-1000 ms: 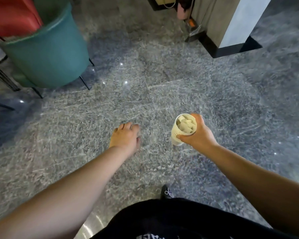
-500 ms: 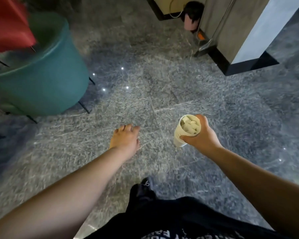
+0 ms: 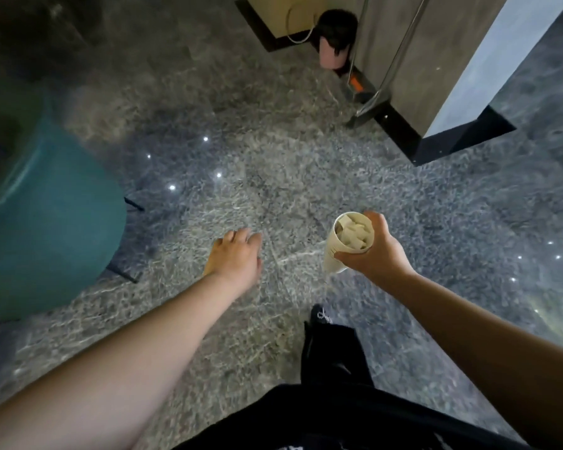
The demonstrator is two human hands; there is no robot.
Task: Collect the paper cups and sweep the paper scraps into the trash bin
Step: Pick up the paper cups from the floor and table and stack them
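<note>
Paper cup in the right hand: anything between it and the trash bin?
No trash bin is in view, so that path cannot be judged. The right hand holds the cream paper cup of paper scraps over bare grey stone floor.

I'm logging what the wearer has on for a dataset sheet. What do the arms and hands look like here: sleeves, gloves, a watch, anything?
Both forearms are bare, with no sleeve in view. The left hand and the right hand are ungloved, and no watch, ring or band shows on either wrist. Lower in the head view, the person wears dark clothing and a dark shoe.
</note>
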